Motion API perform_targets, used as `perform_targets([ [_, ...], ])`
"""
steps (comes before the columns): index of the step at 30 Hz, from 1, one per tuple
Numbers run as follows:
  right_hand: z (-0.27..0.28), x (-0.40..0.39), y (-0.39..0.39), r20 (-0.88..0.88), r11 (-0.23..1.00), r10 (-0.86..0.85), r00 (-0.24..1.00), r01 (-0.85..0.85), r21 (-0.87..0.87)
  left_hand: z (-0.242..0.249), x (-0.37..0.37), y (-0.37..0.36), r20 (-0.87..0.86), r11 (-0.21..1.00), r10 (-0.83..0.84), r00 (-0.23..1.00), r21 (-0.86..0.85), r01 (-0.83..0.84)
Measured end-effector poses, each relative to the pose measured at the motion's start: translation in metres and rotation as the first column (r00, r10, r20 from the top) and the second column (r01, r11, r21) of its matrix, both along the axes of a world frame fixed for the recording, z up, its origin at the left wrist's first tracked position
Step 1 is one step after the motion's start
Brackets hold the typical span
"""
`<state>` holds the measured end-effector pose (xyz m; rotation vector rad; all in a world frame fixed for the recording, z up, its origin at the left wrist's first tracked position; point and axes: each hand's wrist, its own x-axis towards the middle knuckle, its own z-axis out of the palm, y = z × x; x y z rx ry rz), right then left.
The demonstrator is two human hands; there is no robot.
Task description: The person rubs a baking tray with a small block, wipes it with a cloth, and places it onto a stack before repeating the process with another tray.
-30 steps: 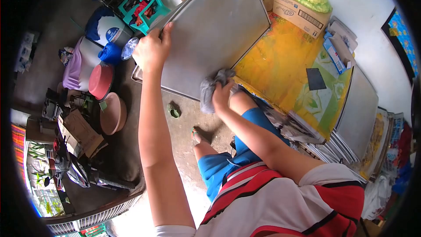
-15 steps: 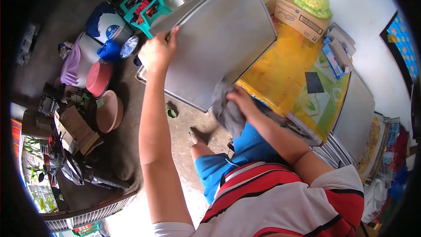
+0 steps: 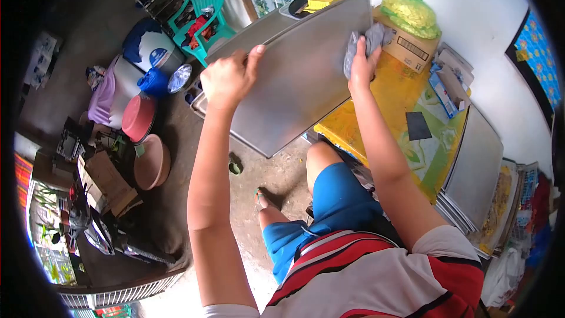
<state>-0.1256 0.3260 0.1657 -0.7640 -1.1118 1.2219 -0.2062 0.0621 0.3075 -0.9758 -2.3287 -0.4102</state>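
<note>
A large flat grey metal baking tray (image 3: 297, 85) with a raised rim is held up tilted in front of me. My left hand (image 3: 225, 82) is closed on its upper left edge, thumb on the face toward me. My right hand (image 3: 363, 69) has a crumpled grey rag (image 3: 376, 38) at the tray's far right end; the rag seems to touch the surface. Part of the rag is hidden by my fingers. Behind the held tray, another grey sheet-like surface (image 3: 250, 32) shows, along with a dark round pan (image 3: 300, 7) with something yellow in it.
To the right, a table with a yellow cover (image 3: 376, 109) bears a cardboard box (image 3: 406, 47), a bag of yellow pieces (image 3: 409, 12) and a dark square (image 3: 418, 126). Several flat trays (image 3: 478, 159) lean beside it. Basins (image 3: 152, 162), a green chair (image 3: 215, 3) and a motorcycle (image 3: 94, 229) stand left.
My right hand and the rag have moved up and away, from the tray's lower right corner to its far right end. The tray has tipped and its far end sits lower in view.
</note>
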Motion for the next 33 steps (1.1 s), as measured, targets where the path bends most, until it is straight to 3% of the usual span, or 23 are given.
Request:
perform_targets([
  [3,0.04,-0.007,-0.061,0.123,0.932,-0.077,0.989,0.028,0.361,0.012,0.016,0.012,0.043,0.998,-0.021,0.999,-0.059,0.023],
  [5,0.038,-0.017,-0.11,0.187,0.804,-0.139,0.972,0.0,0.595,0.021,0.022,0.024,0.058,0.995,-0.026,0.998,-0.09,0.031],
  [7,0.041,-0.011,-0.156,0.191,0.641,-0.052,0.98,-0.114,0.759,0.031,0.026,0.028,0.207,0.995,-0.045,0.977,-0.072,0.061],
  [9,0.037,-0.009,-0.185,0.278,0.525,0.018,0.961,-0.245,0.815,0.033,0.021,0.029,0.309,0.997,-0.067,0.949,-0.019,0.077],
  [10,0.036,-0.012,-0.194,0.276,0.508,0.016,0.961,-0.246,0.825,0.04,0.021,0.025,0.396,0.994,-0.047,0.917,-0.074,0.083],
  [13,0.029,-0.011,-0.209,0.291,0.449,0.013,0.957,-0.266,0.853,0.037,0.006,0.018,0.475,0.983,-0.124,0.871,-0.059,0.172],
  [15,0.026,-0.009,-0.212,0.313,0.386,0.014,0.95,-0.293,0.875,0.034,0.002,0.016,0.502,0.969,-0.106,0.858,-0.141,0.202],
  [20,-0.027,0.002,-0.224,0.409,0.006,-0.128,0.904,-0.411,0.912,0.033,0.012,0.02,0.418,0.96,-0.033,0.908,-0.238,0.145],
  [23,-0.12,0.01,-0.212,0.558,-0.226,-0.228,0.798,-0.601,0.767,0.033,0.01,0.017,0.415,0.958,-0.05,0.908,-0.238,0.161],
  [25,-0.182,0.028,-0.201,0.694,-0.259,-0.302,0.654,-0.757,0.601,0.034,0.01,0.014,0.424,0.957,-0.068,0.903,-0.228,0.179],
  [28,-0.171,0.05,-0.199,0.801,-0.145,-0.09,0.591,-0.804,0.577,0.034,0.013,0.011,0.469,0.966,-0.101,0.877,-0.164,0.199],
  [31,-0.112,0.056,-0.209,0.637,-0.217,-0.068,0.768,-0.635,0.742,0.028,0.011,0.016,0.457,0.973,-0.108,0.883,-0.135,0.189],
  [33,-0.054,0.057,-0.216,0.505,-0.137,-0.095,0.858,-0.514,0.847,0.034,0.021,0.018,0.435,0.969,-0.091,0.896,-0.168,0.18],
])
